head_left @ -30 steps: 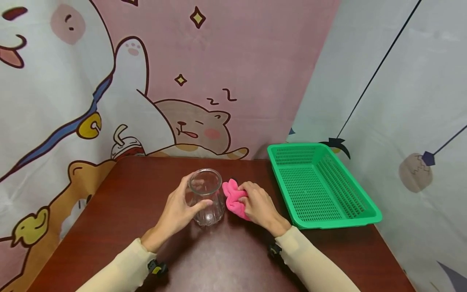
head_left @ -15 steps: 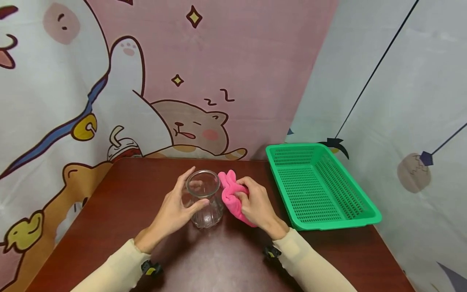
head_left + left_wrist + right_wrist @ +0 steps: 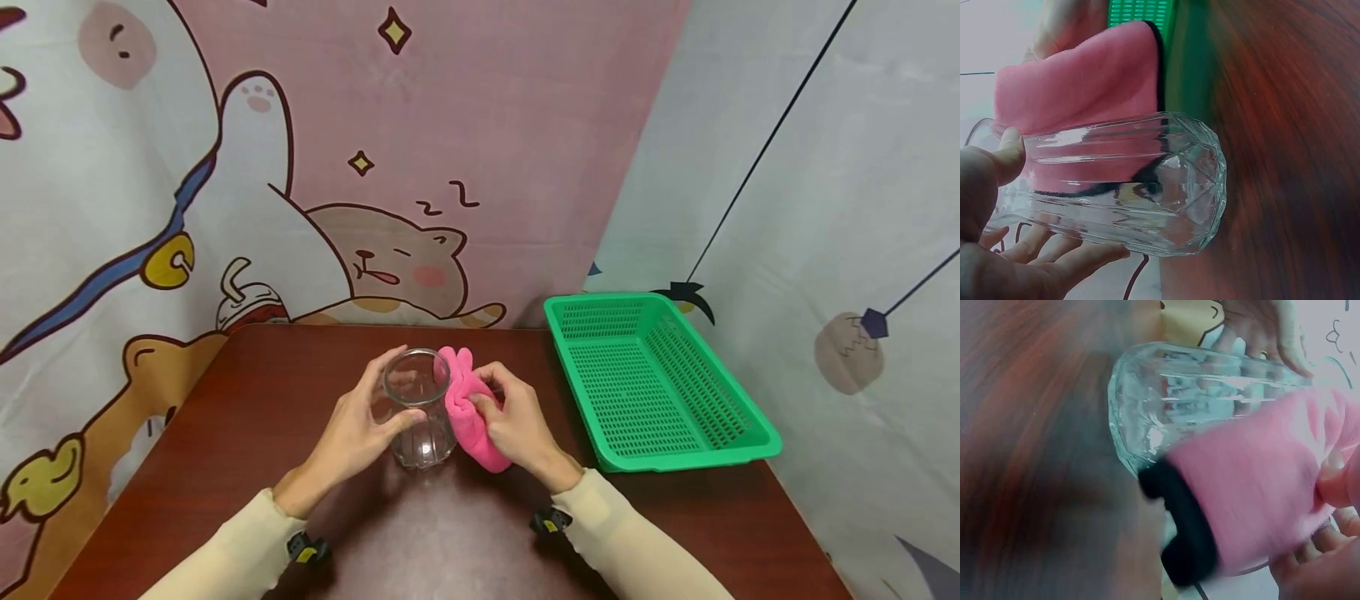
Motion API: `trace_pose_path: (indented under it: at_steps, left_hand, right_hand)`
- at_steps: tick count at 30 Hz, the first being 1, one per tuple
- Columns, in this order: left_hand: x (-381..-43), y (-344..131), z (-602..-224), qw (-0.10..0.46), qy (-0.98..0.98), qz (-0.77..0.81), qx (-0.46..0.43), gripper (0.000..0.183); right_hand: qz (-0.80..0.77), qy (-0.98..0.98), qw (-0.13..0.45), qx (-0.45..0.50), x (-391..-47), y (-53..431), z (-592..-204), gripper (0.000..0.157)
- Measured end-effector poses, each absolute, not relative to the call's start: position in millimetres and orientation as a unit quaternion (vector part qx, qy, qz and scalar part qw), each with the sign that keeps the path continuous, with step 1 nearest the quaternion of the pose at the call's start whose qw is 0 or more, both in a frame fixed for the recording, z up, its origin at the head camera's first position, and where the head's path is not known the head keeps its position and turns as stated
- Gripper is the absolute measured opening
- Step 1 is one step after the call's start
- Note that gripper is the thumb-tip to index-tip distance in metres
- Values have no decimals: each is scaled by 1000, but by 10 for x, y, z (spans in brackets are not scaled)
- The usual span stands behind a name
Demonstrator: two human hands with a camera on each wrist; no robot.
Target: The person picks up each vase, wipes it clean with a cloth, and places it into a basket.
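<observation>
Bringing the pink cloth [image 3: 468, 417] leftward since the earlier head frame, closer to the glass jar [image 3: 424, 442]. Showing the red-brown table [image 3: 420, 533] below and, at its right side, the green basket [image 3: 690, 460]. Holding the jar upright, near the top, in a wide grip of the left hand [image 3: 358, 429]. Pinching the cloth in the right hand [image 3: 519, 418], touching or just beside the jar, without showing which.

Green basket [image 3: 637, 392] at right on reddish-brown table [image 3: 225, 467]; cartoon-printed backdrop [image 3: 525, 125] behind, with sleeping animal drawing [image 3: 412, 262].
</observation>
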State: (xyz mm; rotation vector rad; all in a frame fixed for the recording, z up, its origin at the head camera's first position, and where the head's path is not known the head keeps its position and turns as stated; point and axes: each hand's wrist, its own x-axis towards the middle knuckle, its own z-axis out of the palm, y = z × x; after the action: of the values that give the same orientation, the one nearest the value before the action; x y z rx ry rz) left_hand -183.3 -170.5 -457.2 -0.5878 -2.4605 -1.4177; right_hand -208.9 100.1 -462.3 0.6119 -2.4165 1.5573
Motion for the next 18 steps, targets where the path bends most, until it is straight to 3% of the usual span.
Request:
trace_pose_path:
  at_steps: [6,18]
  left_hand:
    - [-1823,-1706,-4560,108,-845,-487,-192,100]
    - [-1819,-1708,-4548,107,-836,-504,-189,99]
  right_hand:
    - [533,-807,83,241,-2085,942,-4680,44]
    - [531,-799,102,263,-2062,901,-4709,58]
